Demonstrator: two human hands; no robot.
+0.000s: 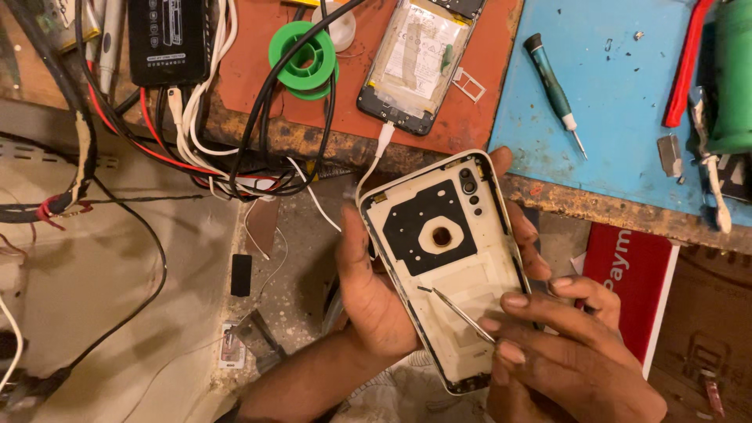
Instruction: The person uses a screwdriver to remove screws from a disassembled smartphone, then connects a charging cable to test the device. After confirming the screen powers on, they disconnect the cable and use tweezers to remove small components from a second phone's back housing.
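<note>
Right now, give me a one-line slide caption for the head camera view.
Left hand cradles a white phone back cover while the right hand works tweezers against its inner face, below a cluttered workbench.

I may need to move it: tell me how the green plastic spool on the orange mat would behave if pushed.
The green plastic spool lies flat on the orange mat, so it would probably slide, not roll. It looks nearly empty, so likely light. The black cable crossing it might drag or snag.

Labels and packages around the bench

A pale rectangular battery label [417,48] faces up inside the opened phone on the orange mat; a red, white-edged flat package [636,270] leans below the bench edge, right
</note>
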